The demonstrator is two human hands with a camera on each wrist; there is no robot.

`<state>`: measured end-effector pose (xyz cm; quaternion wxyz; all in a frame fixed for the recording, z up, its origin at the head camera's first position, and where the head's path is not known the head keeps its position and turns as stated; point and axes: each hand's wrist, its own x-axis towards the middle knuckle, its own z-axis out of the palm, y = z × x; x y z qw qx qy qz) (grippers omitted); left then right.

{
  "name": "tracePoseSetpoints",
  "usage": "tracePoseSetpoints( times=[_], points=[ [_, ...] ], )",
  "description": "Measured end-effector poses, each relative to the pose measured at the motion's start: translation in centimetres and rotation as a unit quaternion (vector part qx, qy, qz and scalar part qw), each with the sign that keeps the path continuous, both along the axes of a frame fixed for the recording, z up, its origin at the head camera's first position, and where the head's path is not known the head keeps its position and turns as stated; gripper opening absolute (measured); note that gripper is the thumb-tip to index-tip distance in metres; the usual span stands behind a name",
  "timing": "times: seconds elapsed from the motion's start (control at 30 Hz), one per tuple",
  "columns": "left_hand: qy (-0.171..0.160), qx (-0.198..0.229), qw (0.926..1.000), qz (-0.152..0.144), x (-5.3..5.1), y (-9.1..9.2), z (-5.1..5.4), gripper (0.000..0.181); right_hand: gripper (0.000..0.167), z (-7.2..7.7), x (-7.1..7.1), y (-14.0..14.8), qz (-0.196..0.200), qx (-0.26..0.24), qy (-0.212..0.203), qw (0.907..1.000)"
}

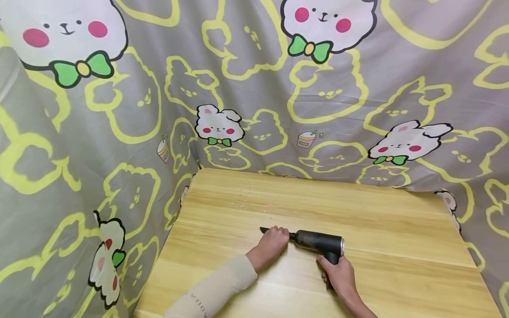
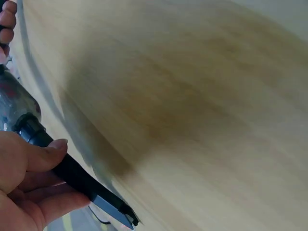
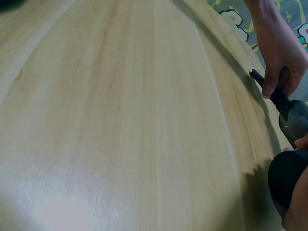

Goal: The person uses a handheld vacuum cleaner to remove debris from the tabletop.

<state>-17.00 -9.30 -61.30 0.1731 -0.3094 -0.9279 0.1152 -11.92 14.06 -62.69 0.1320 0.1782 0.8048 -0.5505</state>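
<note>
A black handheld vacuum cleaner (image 1: 318,241) is held above the wooden table, its body pointing left. My right hand (image 1: 339,276) grips its handle. With thumb and fingers, my left hand (image 1: 272,243) pinches the slim black crevice nozzle (image 2: 77,175) at its front end. The nozzle's flat tip sticks out past the left fingers. In the left wrist view the see-through dust cup (image 2: 17,101) shows behind the nozzle, with some reddish bits inside. Small pale and pink crumbs (image 1: 267,206) lie scattered on the table beyond the tip.
The wooden table (image 1: 397,229) spreads under both hands. Grey curtains (image 1: 254,97) with yellow outlines and white cartoon animals hang along its back and sides, close to the table edges.
</note>
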Motion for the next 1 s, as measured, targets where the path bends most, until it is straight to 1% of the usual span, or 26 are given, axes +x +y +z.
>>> tracePoseSetpoints(
  times=[0.23, 0.4, 0.67, 0.77, 0.9, 1.0],
  points=[
    [0.000, -0.008, 0.9999, -0.010, -0.9, 1.6, 0.1, 0.009, 0.036, 0.4, 0.0, 1.1, -0.026, -0.034, -0.016, 0.9989],
    [0.002, -0.019, 0.9996, -0.022, -1.8, 2.4, 0.0, 0.014, 0.036, 0.6, 0.0, 1.5, -0.041, -0.061, -0.027, 0.9969],
    [-0.007, -0.032, 0.9990, -0.028, -3.0, 3.2, 0.1, 0.015, 0.034, 0.5, -0.3, 1.8, -0.061, -0.072, -0.024, 0.9953],
    [-0.011, -0.042, 0.9988, -0.023, -3.3, 3.3, 0.0, 0.016, 0.034, 0.4, -0.5, 1.5, -0.066, -0.087, -0.024, 0.9937],
    [-0.007, -0.056, 0.9983, -0.017, -3.7, 3.3, -0.2, 0.017, 0.033, 0.4, -0.7, 1.1, -0.070, -0.102, -0.027, 0.9919],
    [-0.012, -0.051, 0.9986, -0.013, -3.9, 3.2, -0.3, 0.017, 0.032, 0.4, -0.9, 0.8, -0.073, -0.104, -0.026, 0.9915]
  ],
)
